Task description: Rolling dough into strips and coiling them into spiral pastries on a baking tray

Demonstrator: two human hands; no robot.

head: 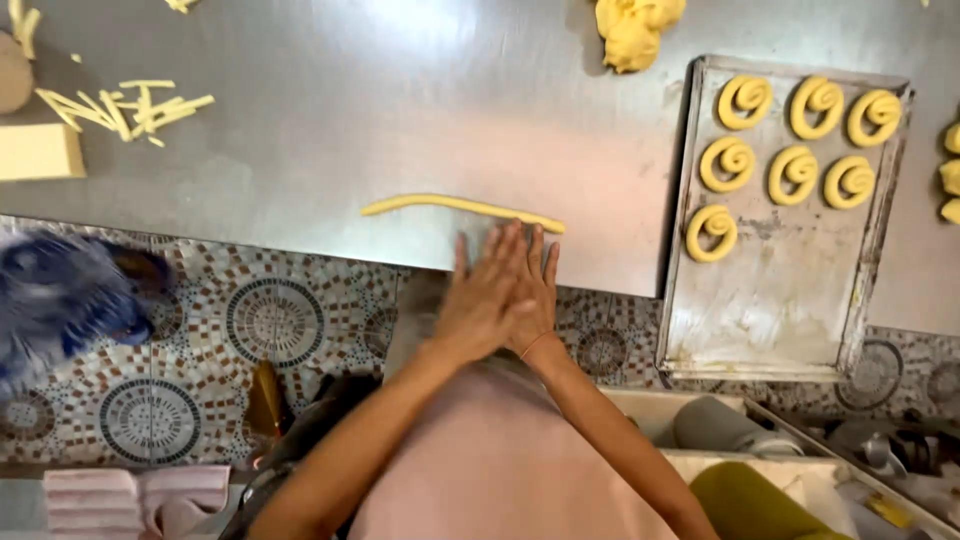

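A dough rope (462, 207) lies on the steel table (330, 110) at centre frame, its long axis running left to right with a slight bow, the left end raised a little toward the upper frame and the right end dipping toward the lower.

Both hands sit just below the rope's right half. The left hand (480, 300) and right hand (532, 290) are flat, fingers extended and held close together, the left partly overlapping the right. Neither pinches anything. The fingertips (515, 232) reach the rope's right portion; whether they touch it or stop just short cannot be told. The right hand lies nearer the rope's right end; the left end is well apart from both hands.

The rope lies directly ahead of the fingertips, toward the upper frame, crosswise to the fingers.

At right frame a tray (770, 300) holds seven dough spirals (795, 175) in its upper part. A dough lump (632, 30) sits at upper centre-right. Dough strips (130, 105) lie scattered at upper left beside a pale block (40, 152).
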